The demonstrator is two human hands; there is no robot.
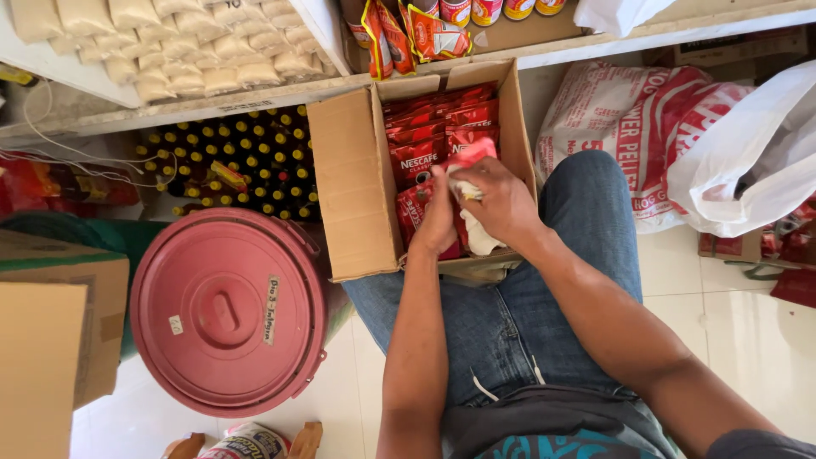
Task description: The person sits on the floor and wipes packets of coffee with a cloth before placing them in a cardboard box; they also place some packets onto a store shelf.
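An open brown cardboard box (357, 178) rests on the person's lap, packed with rows of flat red sachets (429, 127). The right hand (501, 204) and left hand (438, 225) meet over a red sachet strip (470, 155) above the box. Orange-red foil pouches (408, 34) stand on the shelf behind it, beside round cans (476, 10). At right lies a white sack with red print (620, 119). A pale rectangular label (271, 309) sits on the red round lid (228, 313). Clear packets of pale grain (170, 42) fill the upper left.
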